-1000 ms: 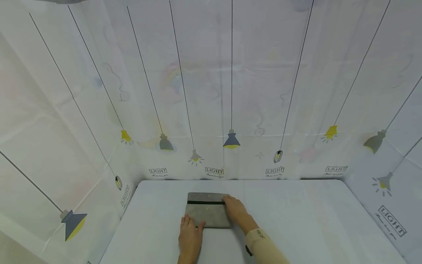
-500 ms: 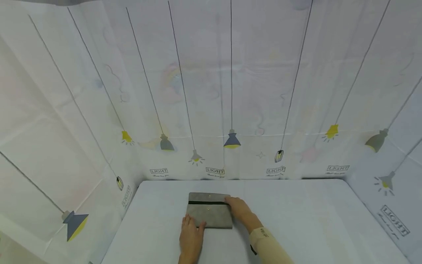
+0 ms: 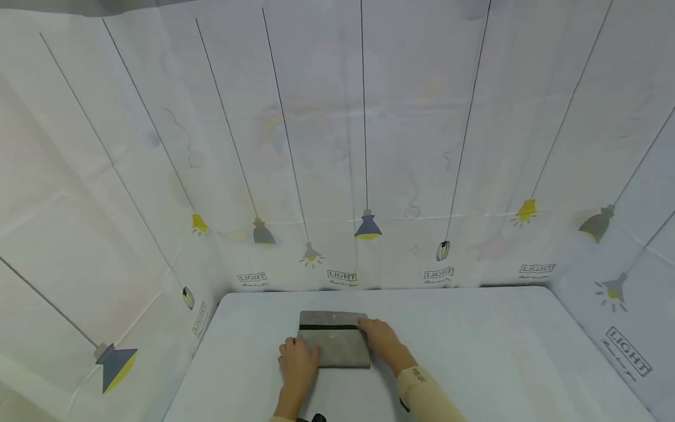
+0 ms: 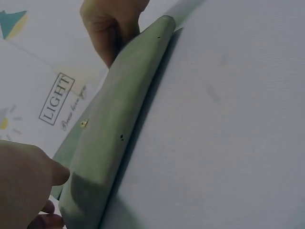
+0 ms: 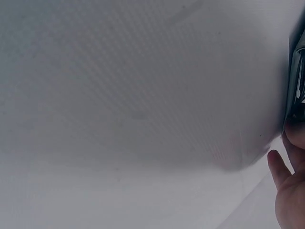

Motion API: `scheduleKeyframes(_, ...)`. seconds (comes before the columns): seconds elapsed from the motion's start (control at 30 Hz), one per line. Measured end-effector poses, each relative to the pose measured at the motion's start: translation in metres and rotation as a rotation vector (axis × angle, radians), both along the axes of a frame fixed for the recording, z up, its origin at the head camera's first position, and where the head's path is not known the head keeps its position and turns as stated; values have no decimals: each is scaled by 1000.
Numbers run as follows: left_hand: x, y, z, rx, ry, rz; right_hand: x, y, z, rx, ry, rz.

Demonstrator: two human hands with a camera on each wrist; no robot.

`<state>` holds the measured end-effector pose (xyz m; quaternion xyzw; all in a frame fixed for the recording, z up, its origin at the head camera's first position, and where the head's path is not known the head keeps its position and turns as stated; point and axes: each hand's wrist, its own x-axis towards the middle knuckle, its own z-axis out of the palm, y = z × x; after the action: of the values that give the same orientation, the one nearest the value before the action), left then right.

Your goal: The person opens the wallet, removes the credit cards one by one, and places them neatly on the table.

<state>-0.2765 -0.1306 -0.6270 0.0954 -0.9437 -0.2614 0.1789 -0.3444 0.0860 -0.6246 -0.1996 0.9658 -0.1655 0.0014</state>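
A flat grey pouch (image 3: 343, 350) lies on the white table, its flap spread toward the back and a black strip running across it. Small gold snaps show on flap and body. My left hand (image 3: 297, 363) holds the left edge, thumb toward the front face. At the upper right edge, my right hand (image 3: 382, 337) grips the pouch near the black strip. In the left wrist view the pouch (image 4: 114, 105) stretches between both hands, its near edge slightly off the table. Only part of the right hand (image 5: 293, 191) appears in the right wrist view, beside the pouch's dark side.
The white table (image 3: 474, 351) extends widely to the right of the pouch. Behind it and at both sides hang white sheets (image 3: 422, 146) printed with lamps and the word LIGHT. The table's back edge runs a short way beyond the flap.
My left hand has shifted left and slightly up, from the pouch's lower left corner to its left edge. The right hand keeps its hold. The pouch stays nearly in place.
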Motion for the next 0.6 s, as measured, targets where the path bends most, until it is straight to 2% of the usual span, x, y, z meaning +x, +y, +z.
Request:
scheduleKeyframes(0.2, -17, -7, 2, 7, 53, 16, 0, -2, 2, 15, -19, -18)
scheduleKeyframes(0.37, -30, -9, 2, 22, 53, 32, -3, -1, -1, -3, -18, -26)
scheduleKeyframes(0.5, -34, -10, 2, 56, 23, 55, -5, 1, -3, -15, -13, -32)
scheduleKeyframes(0.6, -36, -10, 1, 84, -16, 68, -5, 2, -1, -39, -41, -39)
